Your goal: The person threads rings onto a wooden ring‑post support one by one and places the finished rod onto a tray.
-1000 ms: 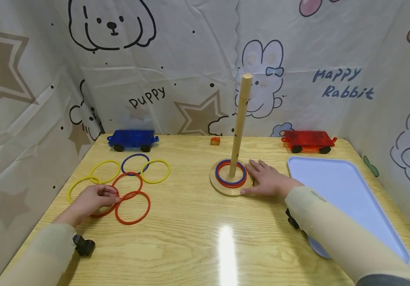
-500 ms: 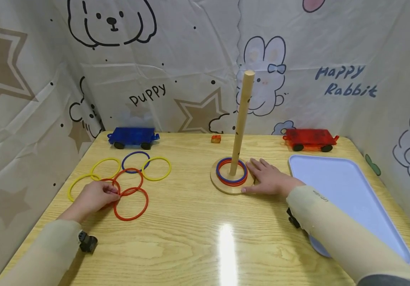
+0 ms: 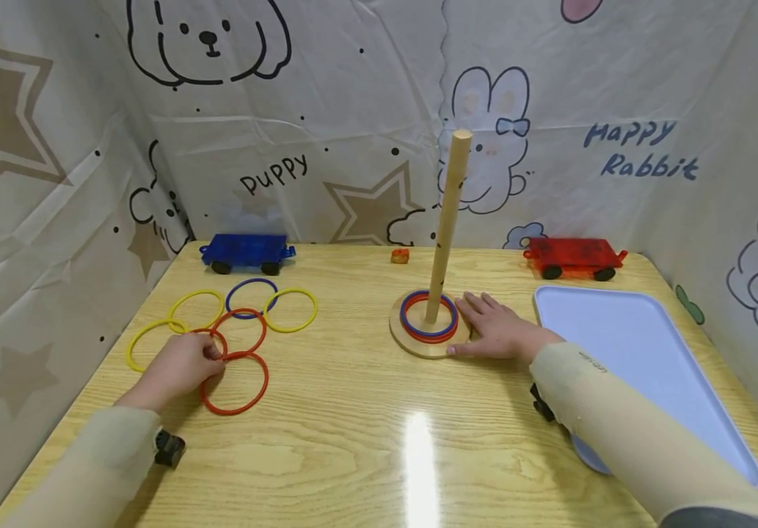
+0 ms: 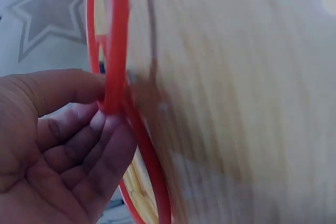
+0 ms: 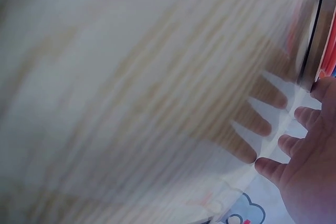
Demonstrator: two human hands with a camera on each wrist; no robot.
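Observation:
My left hand [image 3: 180, 367] pinches a red ring [image 3: 234, 414] between thumb and fingers, in the left part of the table. In the left wrist view that red ring [image 4: 116, 35] runs up from the fingertips. Two more red rings lie by the hand, one largely hidden under it; one of these is a red ring [image 3: 264, 334]. With fingers spread, my right hand [image 3: 500, 330] rests against the round wooden base [image 3: 412, 347] of the peg. From the base rises an upright wooden peg [image 3: 447, 227]. Around its foot lie red rings [image 3: 431, 340] topped by a blue ring [image 3: 403, 315].
Yellow rings [image 3: 315, 312] and another blue ring [image 3: 228, 297] lie left. A blue wheeled cart [image 3: 246, 253], a small orange piece [image 3: 400, 256] and a red wheeled cart [image 3: 574, 255] stand along the back. A pale blue tray [image 3: 623, 352] lies right, partly under the right sleeve.
My left hand has moved slightly right, and its fingers now pinch the front red ring, which has shifted a little toward the left. The right hand keeps its place at the base.

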